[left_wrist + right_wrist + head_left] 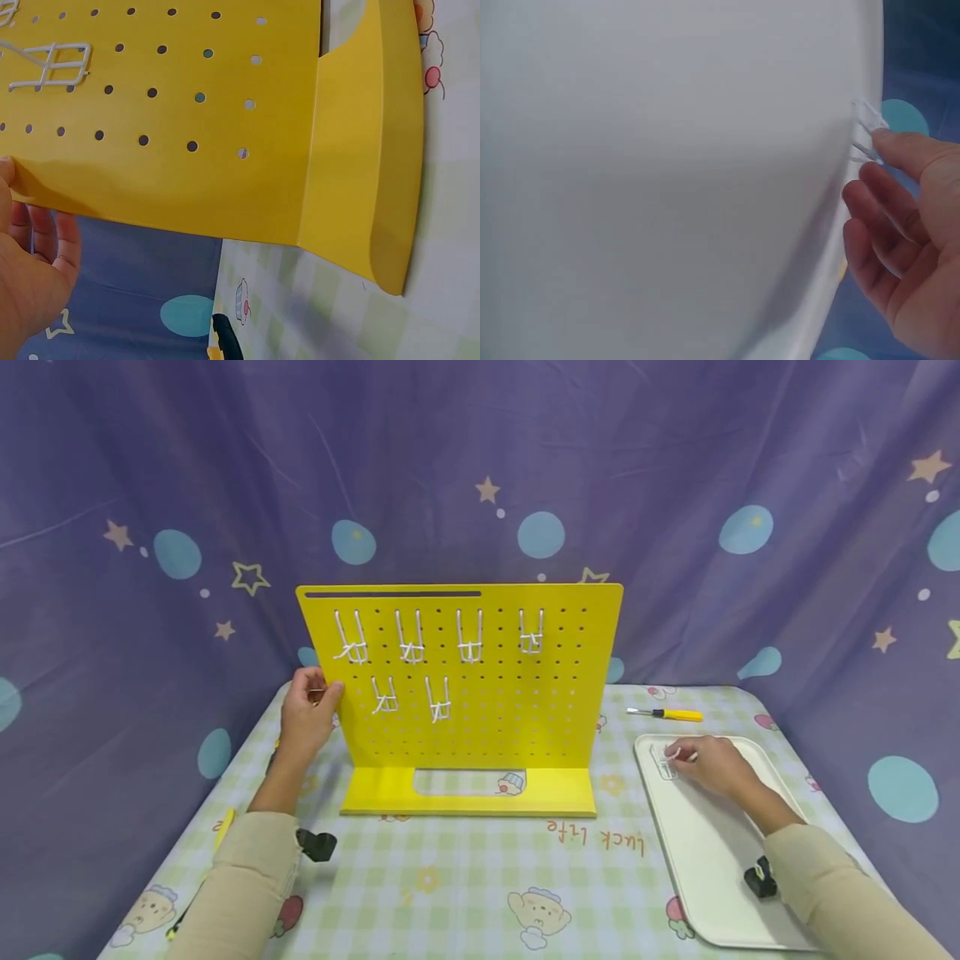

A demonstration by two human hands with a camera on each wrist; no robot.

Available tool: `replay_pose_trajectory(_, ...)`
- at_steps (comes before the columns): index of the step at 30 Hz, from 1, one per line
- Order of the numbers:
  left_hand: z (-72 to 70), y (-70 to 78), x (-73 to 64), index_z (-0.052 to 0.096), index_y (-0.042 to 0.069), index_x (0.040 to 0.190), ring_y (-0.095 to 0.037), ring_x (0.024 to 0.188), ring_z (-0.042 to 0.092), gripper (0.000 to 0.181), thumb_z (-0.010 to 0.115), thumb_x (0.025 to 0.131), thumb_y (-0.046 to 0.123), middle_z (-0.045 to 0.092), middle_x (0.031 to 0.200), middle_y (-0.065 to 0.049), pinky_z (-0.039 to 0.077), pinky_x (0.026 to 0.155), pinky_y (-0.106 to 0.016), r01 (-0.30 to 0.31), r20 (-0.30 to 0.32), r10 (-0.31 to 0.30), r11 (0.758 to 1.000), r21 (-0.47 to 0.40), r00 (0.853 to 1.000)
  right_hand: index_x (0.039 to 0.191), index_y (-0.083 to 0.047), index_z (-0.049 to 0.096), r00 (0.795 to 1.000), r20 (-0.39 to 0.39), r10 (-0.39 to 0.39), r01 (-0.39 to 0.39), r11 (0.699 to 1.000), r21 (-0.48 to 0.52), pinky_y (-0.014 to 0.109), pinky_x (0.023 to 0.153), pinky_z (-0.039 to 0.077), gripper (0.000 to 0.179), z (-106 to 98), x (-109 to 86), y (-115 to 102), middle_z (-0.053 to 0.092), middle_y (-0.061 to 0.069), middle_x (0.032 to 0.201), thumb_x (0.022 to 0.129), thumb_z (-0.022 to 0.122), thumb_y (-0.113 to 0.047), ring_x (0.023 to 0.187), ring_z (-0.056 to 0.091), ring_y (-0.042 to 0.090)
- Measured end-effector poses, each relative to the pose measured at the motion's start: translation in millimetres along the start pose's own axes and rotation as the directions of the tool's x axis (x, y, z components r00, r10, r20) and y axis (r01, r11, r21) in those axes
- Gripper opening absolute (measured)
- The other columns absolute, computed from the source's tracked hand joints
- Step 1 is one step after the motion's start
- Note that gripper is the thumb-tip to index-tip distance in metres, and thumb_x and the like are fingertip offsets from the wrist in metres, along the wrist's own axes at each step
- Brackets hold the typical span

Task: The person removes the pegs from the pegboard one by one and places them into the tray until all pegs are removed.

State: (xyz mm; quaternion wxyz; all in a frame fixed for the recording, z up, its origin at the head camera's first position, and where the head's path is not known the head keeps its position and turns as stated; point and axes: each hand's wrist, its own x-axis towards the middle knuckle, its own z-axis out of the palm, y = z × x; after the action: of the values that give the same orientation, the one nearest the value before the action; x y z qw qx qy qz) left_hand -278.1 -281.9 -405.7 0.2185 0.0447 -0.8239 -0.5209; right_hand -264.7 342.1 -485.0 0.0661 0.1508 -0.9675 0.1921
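Observation:
A yellow pegboard (pixel 480 739) stands upright on its own base, with several white wire hooks (pixel 470 649) hung in two rows on its front. My left hand (pixel 306 714) grips the board's left edge, thumb on the front face and fingers behind it; the left wrist view shows the same hold, with the hand (pixel 37 274) partly cut off by the frame. Over the far left corner of a white tray (pixel 720 860), my right hand (pixel 716 764) pinches a white wire hook (pixel 666 770) between thumb and fingertips. The right wrist view shows this hook (pixel 866 131) blurred beside the tray's rim.
Behind the tray lies a screwdriver (pixel 678 715) with a yellow handle. A yellow and black tool (pixel 223 829), partly hidden by the left sleeve, lies at the table's left side. A purple curtain (pixel 450 468) hangs close behind the board.

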Motion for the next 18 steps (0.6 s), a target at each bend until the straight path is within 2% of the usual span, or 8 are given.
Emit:
replay_pose_trajectory(5, 0.5, 0.2, -0.8, 0.048, 0.008, 0.123, -0.003, 0.089, 0.051, 0.034, 0.062, 0.101, 0.030, 0.045, 0.099, 0.010, 0.050, 0.050, -0.021, -0.002, -0.003, 0.002, 1.000, 0.010, 1.000, 0.109, -0.008, 0.076, 1.000, 0.020, -0.008, 0.008, 1.000, -0.023, 0.039, 0.069, 0.054, 0.024, -21.5, -1.7, -5.0, 0.077, 0.002, 0.086, 0.086, 0.076, -0.014, 0.076, 0.072, 0.021)
replay_pose_trajectory(8, 0.4, -0.8, -1.1, 0.047, 0.008, 0.123, -0.003, 0.089, 0.051, 0.034, 0.061, 0.102, 0.031, 0.045, 0.100, 0.010, 0.050, 0.051, -0.021, 0.000, -0.002, 0.000, 1.000, 0.012, 1.000, 0.112, -0.006, 0.075, 1.000, -0.020, -0.010, 0.010, 1.000, -0.024, 0.037, 0.066, 0.054, 0.028, -37.1, -1.9, -9.3, 0.077, 0.005, 0.089, 0.085, 0.078, -0.014, 0.075, 0.071, 0.020)
replay_pose_trajectory(11, 0.4, -1.1, -1.0, 0.047, 0.009, 0.123, -0.003, 0.089, 0.051, 0.034, 0.061, 0.102, 0.030, 0.045, 0.099, 0.010, 0.050, 0.050, -0.022, -0.001, -0.001, 0.001, 1.000, 0.011, 1.000, 0.112, -0.007, 0.075, 0.995, -0.098, -0.020, 0.018, 1.000, -0.025, 0.039, 0.067, 0.049, 0.028, -51.4, -2.4, -18.2, 0.078, 0.007, 0.090, 0.085, 0.079, -0.013, 0.072, 0.071, 0.019)
replay_pose_trajectory(15, 0.7, -0.2, -0.5, 0.047, 0.007, 0.122, -0.003, 0.089, 0.051, 0.033, 0.062, 0.101, 0.029, 0.045, 0.099, 0.010, 0.049, 0.049, -0.021, -0.008, -0.003, 0.008, 1.000, 0.011, 1.000, 0.109, -0.009, 0.077, 0.968, -0.242, -0.063, 0.059, 0.998, -0.025, 0.033, 0.061, 0.044, 0.025, -61.4, -2.2, -37.5, 0.078, 0.005, 0.084, 0.084, 0.079, -0.014, 0.070, 0.071, 0.019)
replay_pose_trajectory(18, 0.5, 0.4, -0.1, 0.048, 0.007, 0.123, -0.003, 0.090, 0.051, 0.033, 0.062, 0.101, 0.029, 0.045, 0.100, 0.010, 0.049, 0.050, -0.020, -0.006, -0.006, 0.007, 1.000, 0.022, 1.000, 0.106, -0.010, 0.078, 0.933, -0.341, -0.117, 0.122, 0.993, -0.007, 0.024, 0.052, 0.042, 0.023, -61.0, 2.5, -55.5, 0.077, 0.004, 0.082, 0.083, 0.079, -0.012, 0.069, 0.071, 0.021)
